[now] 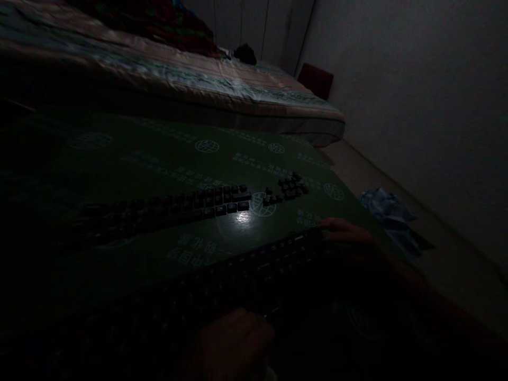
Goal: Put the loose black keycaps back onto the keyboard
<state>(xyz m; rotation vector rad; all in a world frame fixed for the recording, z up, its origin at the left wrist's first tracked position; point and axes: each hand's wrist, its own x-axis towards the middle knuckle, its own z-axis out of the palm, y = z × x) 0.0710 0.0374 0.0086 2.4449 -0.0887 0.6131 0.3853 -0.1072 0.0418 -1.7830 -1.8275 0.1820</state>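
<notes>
A dark keyboard frame (254, 272) lies slantwise across the front of the green-covered table, its left part lost in shadow. My right hand (349, 233) grips its far right end, fingers over the corner and thumb hidden. Low in the picture, my left hand (236, 338) is at the keyboard's near edge with its fingers curled closed. A faint light edge shows beside those fingers, too dark to name. Beyond the keyboard, loose black keycaps (216, 198) are laid out in rows, and a smaller group of keycaps (291, 186) sits to their right.
The table (234, 238) has a green cover with pale printed globes and lettering; a bright light reflects off it. Behind stands a bed (254, 87) with a striped sheet and a dark red blanket (159, 24). Crumpled blue cloth (391, 209) lies on the floor at right, near the wall.
</notes>
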